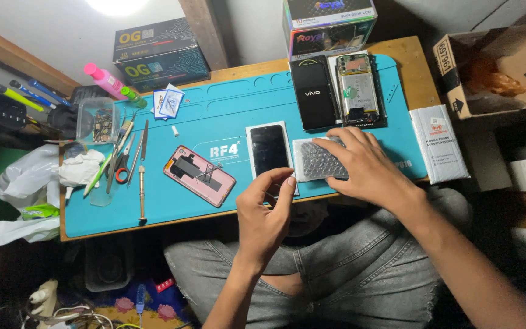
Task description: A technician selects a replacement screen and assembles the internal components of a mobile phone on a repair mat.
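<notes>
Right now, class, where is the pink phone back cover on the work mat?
In the head view, the pink back cover lies inner side up near the middle of the teal mat, left of the black screen panel and right of the hand tools.

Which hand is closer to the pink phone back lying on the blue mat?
Left. The left hand is at the black screen panel, just right of the pink phone back. The right hand rests farther right on the bubble wrap.
</notes>
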